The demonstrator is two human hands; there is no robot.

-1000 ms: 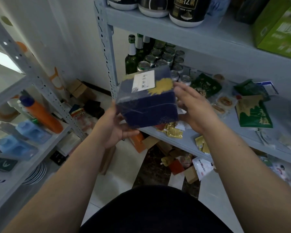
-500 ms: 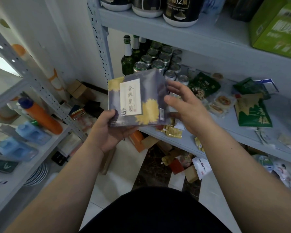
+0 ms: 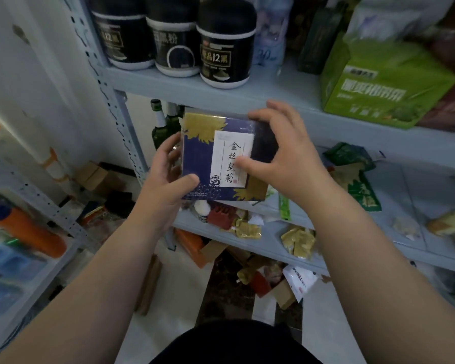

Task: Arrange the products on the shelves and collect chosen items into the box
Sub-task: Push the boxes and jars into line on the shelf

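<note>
The blue box (image 3: 202,164) is held in the air just below the front edge of the upper shelf (image 3: 247,98), its printed face turned to the camera. Its white label's long axis stands nearly upright, the top leaning slightly right. The left hand (image 3: 163,185) grips the lower left edge, thumb on the front. The right hand (image 3: 286,158) clasps the right side, thumb on the label. Black jars (image 3: 225,46) stand on that shelf.
</note>
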